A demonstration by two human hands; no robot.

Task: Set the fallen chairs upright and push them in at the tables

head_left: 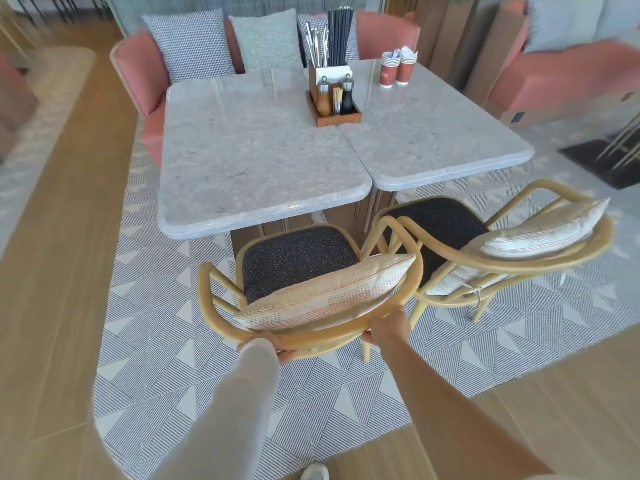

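At 6 o'clock, your shoe (315,472) stands where the wood floor (52,271) meets the patterned rug (156,306). Just ahead, both of your hands are on the curved top rail of the near chair (298,258). Your left grip (277,349) is wrapped around the rail towards 7 o'clock, and your right grip (388,329) is clamped on it towards 5 o'clock. That chair stands upright on the rug with a striped cushion (325,292) propped against its back. The front of its dark seat sits right at the near edge of the left tabletop (256,150). At 2 o'clock the second chair (440,223) is also upright but turned at an angle, with its own cushion (543,230) lying over the backrest. Its left arm crosses the right arm of your chair in this view; you cannot tell whether they touch, and that side is tight. To the left, at 9 o'clock, the rug and floor lie open beside the chair. The right tabletop (433,126) butts against the left one, and their rounded near corners meet at 12 o'clock. Straddling the seam farther back is a wooden caddy (332,102) with grinders and cutlery. Paper cups (394,69) stand at 1 o'clock. A pink sofa (145,81) with pillows (190,43) closes the far side.
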